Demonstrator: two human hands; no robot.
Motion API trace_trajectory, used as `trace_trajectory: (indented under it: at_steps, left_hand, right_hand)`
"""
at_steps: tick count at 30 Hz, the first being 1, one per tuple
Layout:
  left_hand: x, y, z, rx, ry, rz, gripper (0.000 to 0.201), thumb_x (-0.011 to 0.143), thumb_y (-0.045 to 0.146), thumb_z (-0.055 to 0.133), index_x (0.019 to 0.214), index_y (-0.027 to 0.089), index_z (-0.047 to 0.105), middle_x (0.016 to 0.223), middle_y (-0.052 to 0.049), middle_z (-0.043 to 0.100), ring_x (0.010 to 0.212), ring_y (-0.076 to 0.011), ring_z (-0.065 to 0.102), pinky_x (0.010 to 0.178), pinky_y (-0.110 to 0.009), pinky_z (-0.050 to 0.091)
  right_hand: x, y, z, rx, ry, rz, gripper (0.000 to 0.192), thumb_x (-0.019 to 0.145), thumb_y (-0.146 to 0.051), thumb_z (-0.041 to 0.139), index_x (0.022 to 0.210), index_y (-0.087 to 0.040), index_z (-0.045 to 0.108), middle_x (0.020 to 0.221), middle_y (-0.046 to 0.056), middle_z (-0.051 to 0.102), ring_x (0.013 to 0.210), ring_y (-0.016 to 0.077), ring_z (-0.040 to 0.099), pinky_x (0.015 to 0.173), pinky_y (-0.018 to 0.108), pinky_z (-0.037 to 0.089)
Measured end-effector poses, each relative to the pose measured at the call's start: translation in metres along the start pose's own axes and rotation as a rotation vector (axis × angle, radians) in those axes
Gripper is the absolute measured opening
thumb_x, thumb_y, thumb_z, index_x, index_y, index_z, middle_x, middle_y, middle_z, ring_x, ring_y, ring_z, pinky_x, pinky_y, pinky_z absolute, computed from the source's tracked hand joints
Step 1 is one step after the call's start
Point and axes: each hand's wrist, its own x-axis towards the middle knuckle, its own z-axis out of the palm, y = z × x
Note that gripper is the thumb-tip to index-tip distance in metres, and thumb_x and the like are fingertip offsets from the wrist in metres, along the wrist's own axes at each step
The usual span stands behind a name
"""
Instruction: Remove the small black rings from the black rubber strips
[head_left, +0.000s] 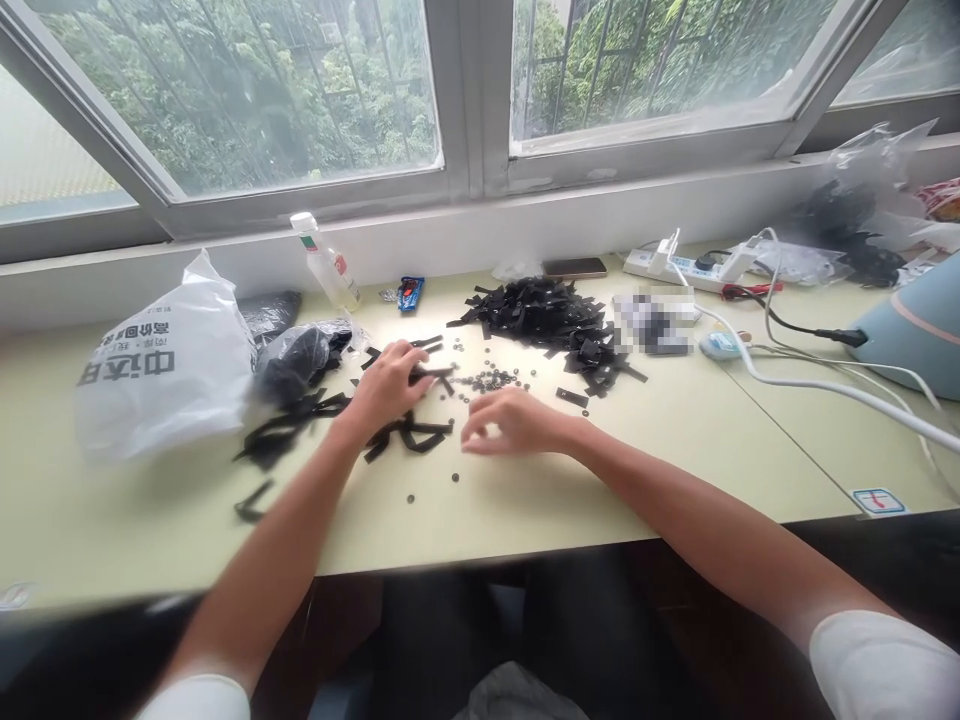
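My left hand is closed, thumb and fingers gripping a short black strip that points to the right. Beside it, my right hand curls in a pinch just above the table; whatever sits between its fingertips is too small to make out. Small round black pieces, like snap buttons, lie scattered just beyond the right hand. Loose black strips spread around and under the left wrist. Farther back rises a big heap of black strips, some with a small dot on them.
At left stand a white plastic bag and a clear bottle. A blue packet and a phone lie at the back. Toward the right are a power strip, white cables and a blue-green object. Windows line the far side.
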Motion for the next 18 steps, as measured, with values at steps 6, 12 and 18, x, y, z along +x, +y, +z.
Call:
trace_trajectory:
  at_steps: [6,12,18]
  left_hand:
    - [-0.014,0.02,-0.034,-0.195,-0.406,-0.021,0.027,0.091,0.042,0.059,0.085,0.018,0.07,0.065,-0.002,0.058,0.054,-0.0127,0.049,0.05,-0.025,0.035]
    - [-0.045,0.02,-0.028,-0.189,-0.428,-0.013,0.025,0.089,0.04,0.062,0.101,0.022,0.075,0.089,-0.007,0.066,0.068,-0.0168,0.059,0.06,-0.027,0.043]
    - [-0.033,0.013,-0.02,-0.322,-0.286,-0.06,0.02,0.087,0.038,0.068,0.085,0.019,0.073,0.094,-0.007,0.067,0.081,-0.0179,0.062,0.069,-0.029,0.049]
  right_hand:
    - [-0.002,-0.007,0.014,-0.033,-0.144,-0.104,0.013,0.088,-0.031,0.069,0.097,-0.028,0.078,0.086,-0.001,0.069,0.068,0.0105,0.061,0.066,0.024,0.045]
    - [-0.002,-0.001,0.018,-0.066,-0.067,-0.028,0.016,0.09,-0.02,0.063,0.089,-0.025,0.078,0.089,0.001,0.071,0.07,0.0119,0.062,0.066,0.025,0.045]
    - [0.002,0.007,0.011,-0.005,0.258,0.261,0.018,0.093,-0.03,0.062,0.092,-0.021,0.077,0.084,0.004,0.071,0.068,0.0141,0.059,0.062,0.028,0.046]
